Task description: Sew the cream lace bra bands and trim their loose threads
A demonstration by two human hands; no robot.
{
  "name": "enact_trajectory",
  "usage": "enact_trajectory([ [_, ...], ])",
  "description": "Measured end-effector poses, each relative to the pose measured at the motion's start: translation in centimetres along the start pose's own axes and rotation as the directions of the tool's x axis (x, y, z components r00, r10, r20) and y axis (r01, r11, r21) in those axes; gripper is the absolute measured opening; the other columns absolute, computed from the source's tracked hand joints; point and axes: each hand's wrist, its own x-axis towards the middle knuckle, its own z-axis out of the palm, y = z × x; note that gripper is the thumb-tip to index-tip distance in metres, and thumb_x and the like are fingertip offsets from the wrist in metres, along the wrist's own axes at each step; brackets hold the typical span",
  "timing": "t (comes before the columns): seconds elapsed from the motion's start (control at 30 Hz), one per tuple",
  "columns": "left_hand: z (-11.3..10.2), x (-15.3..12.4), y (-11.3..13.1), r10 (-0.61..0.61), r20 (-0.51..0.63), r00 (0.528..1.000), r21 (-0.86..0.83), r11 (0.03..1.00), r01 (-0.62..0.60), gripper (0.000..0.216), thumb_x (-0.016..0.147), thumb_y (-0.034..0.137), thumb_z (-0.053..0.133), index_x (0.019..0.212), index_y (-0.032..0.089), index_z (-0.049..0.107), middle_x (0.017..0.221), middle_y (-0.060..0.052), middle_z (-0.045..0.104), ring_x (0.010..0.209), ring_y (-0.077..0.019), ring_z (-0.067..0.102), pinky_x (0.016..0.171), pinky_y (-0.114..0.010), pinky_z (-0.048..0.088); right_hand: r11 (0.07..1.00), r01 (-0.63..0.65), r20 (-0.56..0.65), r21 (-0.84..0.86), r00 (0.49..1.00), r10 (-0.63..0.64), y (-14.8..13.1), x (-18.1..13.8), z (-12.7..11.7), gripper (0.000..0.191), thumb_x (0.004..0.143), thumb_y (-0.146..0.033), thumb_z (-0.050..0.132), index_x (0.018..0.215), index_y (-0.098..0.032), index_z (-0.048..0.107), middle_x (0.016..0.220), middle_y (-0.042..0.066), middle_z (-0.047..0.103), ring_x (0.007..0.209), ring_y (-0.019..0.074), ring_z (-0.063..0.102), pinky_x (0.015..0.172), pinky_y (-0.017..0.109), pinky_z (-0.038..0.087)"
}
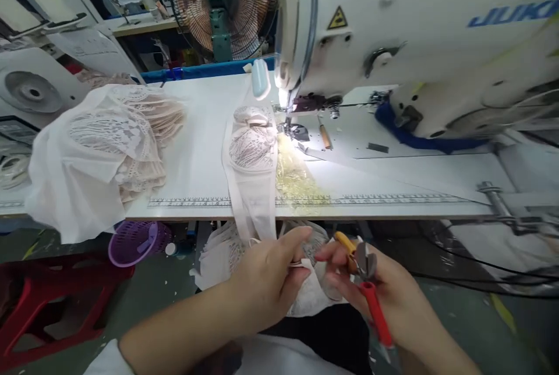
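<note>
In front of my lap, my left hand (273, 270) pinches the edge of a white fabric piece (308, 290) between thumb and fingers. Close beside it, my right hand (388, 287) is closed around a pair of snips (365, 261) with metal jaws, one red handle and one yellow-orange part. The right fingertips come near the white fabric, but I cannot tell whether they touch it. A white lace bra (252, 148) lies on the table by the sewing machine's needle, its lower band hanging over the front edge. More lace pieces (222, 250) rest below the table edge.
The sewing machine (393, 31) spans the right side of the white table (198, 148). A pile of lace garments (105, 148) sits at left. An orange-handled tool (324, 136) lies near the needle. Below are a purple basket (133, 247) and red stool (52, 305); a fan (220, 8) stands behind.
</note>
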Motion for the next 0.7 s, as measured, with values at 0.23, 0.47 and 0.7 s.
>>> enact_trajectory([
  [0.23,1.3,1.0,0.5,-0.026,0.073,0.997,-0.004,1.000,0.026,0.060,0.085,0.010,0.044,0.136,0.026,0.018,0.084,-0.001,0.062,0.067,-0.0167,0.061,0.061,-0.028,0.050,0.985,0.042,-0.022,0.165,0.999,-0.039,-1.0,0.9,0.5,0.012,0.080,-0.025,0.063,0.082,-0.023,0.051,0.083,0.001,0.058,0.079,0.0178,0.057,0.068,0.029,0.051],
  [0.47,1.9,1.3,0.7,-0.166,0.151,0.975,-0.076,0.981,0.178,0.054,0.082,0.013,0.045,0.132,0.020,0.027,0.084,-0.003,0.062,0.070,-0.0189,0.060,0.063,-0.030,0.047,0.978,0.016,0.001,0.207,1.000,-0.017,-1.9,1.1,0.3,0.012,0.082,-0.028,0.060,0.078,-0.022,0.051,0.077,0.002,0.056,0.069,0.0161,0.055,0.060,0.029,0.049],
  [0.7,2.0,1.2,0.2,-0.467,0.254,0.847,-0.273,0.805,0.526,0.018,0.080,0.029,0.051,0.092,0.016,0.057,0.068,0.000,0.054,0.060,-0.0142,0.049,0.058,-0.026,0.039,0.970,0.118,-0.139,0.213,0.986,-0.090,-0.9,0.5,1.0,0.014,0.083,-0.022,0.060,0.082,-0.024,0.046,0.080,0.001,0.054,0.072,0.0162,0.054,0.059,0.029,0.047],
])
